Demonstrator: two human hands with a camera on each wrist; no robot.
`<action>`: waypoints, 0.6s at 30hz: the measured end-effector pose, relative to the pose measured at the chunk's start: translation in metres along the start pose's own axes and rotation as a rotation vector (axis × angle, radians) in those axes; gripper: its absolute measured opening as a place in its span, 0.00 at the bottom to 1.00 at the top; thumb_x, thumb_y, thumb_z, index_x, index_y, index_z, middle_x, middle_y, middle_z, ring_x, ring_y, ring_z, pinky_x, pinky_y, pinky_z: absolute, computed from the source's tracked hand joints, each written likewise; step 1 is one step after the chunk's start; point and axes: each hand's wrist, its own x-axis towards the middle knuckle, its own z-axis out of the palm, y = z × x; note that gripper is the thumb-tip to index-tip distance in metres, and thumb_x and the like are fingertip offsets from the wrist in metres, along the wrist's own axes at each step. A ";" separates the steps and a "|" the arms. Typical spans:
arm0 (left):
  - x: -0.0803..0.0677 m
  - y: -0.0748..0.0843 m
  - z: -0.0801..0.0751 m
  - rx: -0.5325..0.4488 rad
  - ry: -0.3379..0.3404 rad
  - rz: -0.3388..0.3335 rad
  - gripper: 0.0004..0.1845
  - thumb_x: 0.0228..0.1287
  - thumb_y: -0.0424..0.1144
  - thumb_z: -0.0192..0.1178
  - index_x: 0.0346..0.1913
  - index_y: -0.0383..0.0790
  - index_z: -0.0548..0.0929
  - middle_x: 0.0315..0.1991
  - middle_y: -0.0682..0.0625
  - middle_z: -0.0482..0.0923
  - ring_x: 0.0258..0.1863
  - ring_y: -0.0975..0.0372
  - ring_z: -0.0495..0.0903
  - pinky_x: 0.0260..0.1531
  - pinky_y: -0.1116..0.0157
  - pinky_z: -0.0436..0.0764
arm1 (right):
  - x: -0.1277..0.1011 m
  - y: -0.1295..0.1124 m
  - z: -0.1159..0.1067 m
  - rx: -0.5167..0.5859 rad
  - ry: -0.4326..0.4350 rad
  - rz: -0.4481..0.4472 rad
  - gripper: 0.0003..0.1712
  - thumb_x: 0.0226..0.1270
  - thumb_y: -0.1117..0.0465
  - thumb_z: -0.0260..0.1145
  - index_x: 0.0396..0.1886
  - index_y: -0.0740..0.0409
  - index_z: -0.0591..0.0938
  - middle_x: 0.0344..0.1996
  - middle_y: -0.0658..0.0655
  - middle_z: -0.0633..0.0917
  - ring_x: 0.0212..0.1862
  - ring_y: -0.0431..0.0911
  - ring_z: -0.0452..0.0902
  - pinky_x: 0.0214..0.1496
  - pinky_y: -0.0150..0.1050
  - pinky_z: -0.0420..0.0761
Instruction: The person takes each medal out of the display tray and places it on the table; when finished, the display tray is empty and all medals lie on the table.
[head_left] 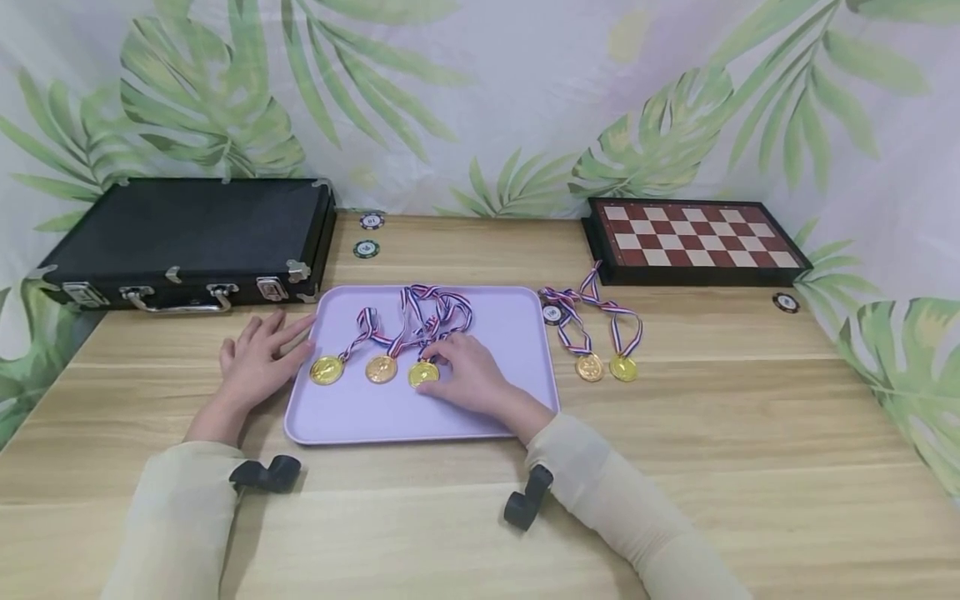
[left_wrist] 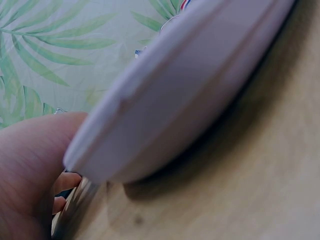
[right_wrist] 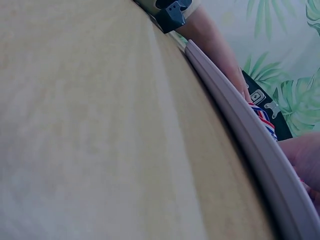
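A lilac tray [head_left: 360,421] lies on the wooden table and bears three medals on striped ribbons. From left to right they are a gold medal [head_left: 327,370], a copper-toned medal [head_left: 381,369] and another gold medal [head_left: 423,376]. My right hand [head_left: 472,377] pinches that rightmost gold medal between thumb and fingers, by its rim. Their red, white and blue ribbons [head_left: 442,312] lie bunched toward the tray's back. Beside the tray's left edge my left hand [head_left: 258,367] rests with fingers spread, its fingertips at the rim. The left wrist view has the tray's side [left_wrist: 165,115] close up.
Right of the tray lie a copper-toned medal [head_left: 589,367] and a gold medal [head_left: 623,367], ribbons behind them. A black case [head_left: 195,233] stands back left, a checkered game board [head_left: 697,237] back right. Poker chips lie behind the tray [head_left: 367,249] and by the board [head_left: 786,302].
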 end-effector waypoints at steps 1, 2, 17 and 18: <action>0.000 0.000 0.000 -0.001 0.001 0.001 0.29 0.62 0.55 0.40 0.63 0.45 0.60 0.63 0.32 0.43 0.60 0.38 0.32 0.48 0.39 0.27 | -0.001 0.000 -0.001 -0.005 -0.012 -0.005 0.23 0.45 0.49 0.68 0.41 0.52 0.78 0.31 0.49 0.71 0.36 0.42 0.66 0.38 0.35 0.66; 0.000 0.000 0.000 -0.003 0.003 0.003 0.29 0.62 0.55 0.40 0.63 0.44 0.60 0.63 0.32 0.43 0.60 0.38 0.32 0.48 0.39 0.27 | -0.001 -0.001 -0.002 -0.006 -0.026 -0.008 0.22 0.45 0.50 0.68 0.41 0.52 0.77 0.32 0.50 0.71 0.37 0.43 0.66 0.39 0.36 0.66; 0.000 0.000 0.000 -0.007 0.011 0.007 0.28 0.62 0.54 0.41 0.62 0.44 0.61 0.63 0.32 0.44 0.60 0.38 0.33 0.48 0.39 0.28 | -0.006 -0.004 -0.012 -0.004 -0.114 0.013 0.22 0.48 0.56 0.67 0.43 0.59 0.74 0.42 0.56 0.73 0.47 0.48 0.66 0.50 0.42 0.64; 0.000 0.001 0.000 -0.008 0.011 0.006 0.28 0.62 0.54 0.41 0.62 0.44 0.61 0.63 0.32 0.44 0.60 0.38 0.33 0.48 0.39 0.28 | -0.006 -0.003 -0.012 0.000 -0.115 0.006 0.21 0.48 0.57 0.67 0.43 0.59 0.74 0.42 0.56 0.73 0.47 0.48 0.66 0.50 0.41 0.64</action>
